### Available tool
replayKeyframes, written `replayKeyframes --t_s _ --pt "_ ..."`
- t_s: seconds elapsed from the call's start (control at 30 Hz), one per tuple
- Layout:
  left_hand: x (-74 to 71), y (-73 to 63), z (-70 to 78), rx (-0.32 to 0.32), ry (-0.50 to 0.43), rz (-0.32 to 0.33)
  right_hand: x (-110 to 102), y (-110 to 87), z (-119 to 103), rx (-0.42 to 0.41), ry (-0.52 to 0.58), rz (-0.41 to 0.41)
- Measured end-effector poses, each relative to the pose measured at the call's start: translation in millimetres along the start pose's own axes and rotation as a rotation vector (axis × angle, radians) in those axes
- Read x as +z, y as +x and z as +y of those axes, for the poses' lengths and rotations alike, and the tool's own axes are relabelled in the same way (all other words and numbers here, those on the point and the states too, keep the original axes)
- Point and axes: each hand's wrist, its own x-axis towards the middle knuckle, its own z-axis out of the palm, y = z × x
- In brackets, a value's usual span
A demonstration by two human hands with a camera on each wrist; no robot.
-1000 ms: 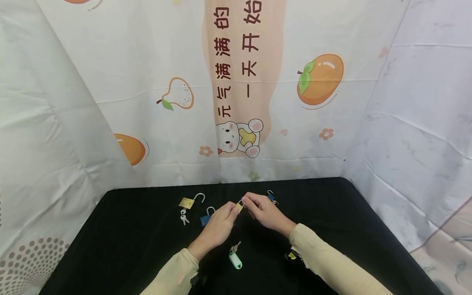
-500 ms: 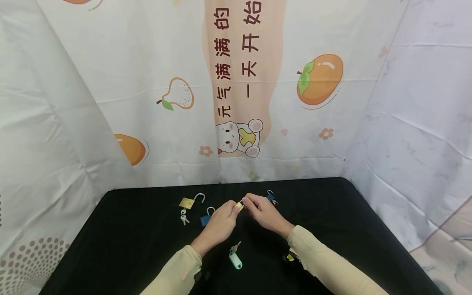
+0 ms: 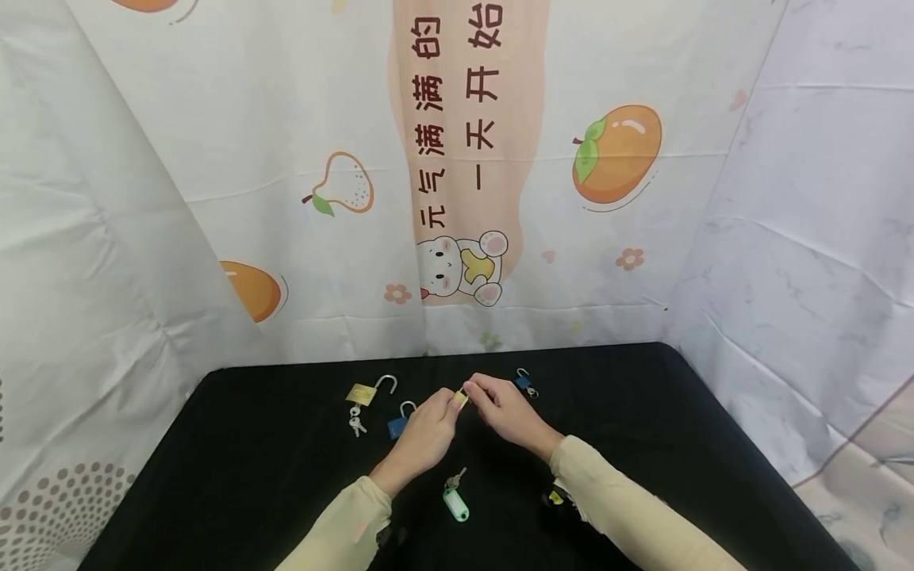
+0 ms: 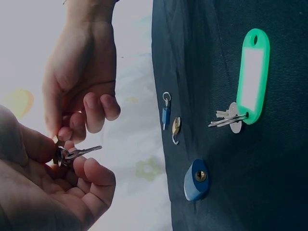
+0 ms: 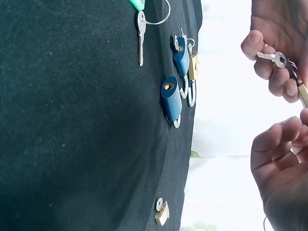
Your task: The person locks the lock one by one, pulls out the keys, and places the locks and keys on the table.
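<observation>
Hands: both met above the middle of the black table [image 3: 236, 468], fingertips together around one small brass padlock [image 3: 462, 399].
Left hand [image 3: 423, 434]: fingers curled, pinching the padlock's body; in the left wrist view a ring of small keys [image 4: 77, 153] stuck out from between its thumb and fingers.
Right hand [image 3: 503, 411]: fingers bent and pinched at the padlock's top end, touching the left fingertips; how much of the shackle it held could not be told.
Padlock's place: lifted off the cloth, caught between the two pinches.
Left of the grip: a blue padlock [image 3: 398, 423] lay just beside the left hand's knuckles; farther left lay a brass padlock with its shackle swung open [image 3: 362, 392], with a little bunch of keys [image 3: 355, 422] close by it.
Right of the grip: another small blue padlock [image 3: 524, 381] lay just behind the right hand.
Below the grip, toward the person: a key on a green tag [image 3: 456, 503] lay between the two forearms.
Sleeves: pale yellow, running in from the near edge.
Behind the grip: a printed cloth backdrop [image 3: 471, 159] with orange fruit, a pear outline and a cartoon bear.
</observation>
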Motion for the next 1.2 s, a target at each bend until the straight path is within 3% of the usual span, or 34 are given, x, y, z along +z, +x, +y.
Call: replayKeyframes --t_s 0.3,0.57,0.87,1.2 --pt "0.9 1.3 2.1 0.003 0.014 -0.012 -3.1 0.1 11.4 -0.007 -0.039 0.009" --pt "3.3 -2.1 -2.3 -0.013 -0.085 -0.06 -10.6 -0.9 15.6 -0.001 -0.07 -0.034" --pt "6.6 -1.4 -9.8 0.01 -0.16 0.058 -18.2 -4.4 17.6 0.174 0.092 -0.032" --pt "4.9 1.9 -6.3 0.031 -0.164 0.071 -21.0 -2.8 16.4 0.214 0.166 -0.024"
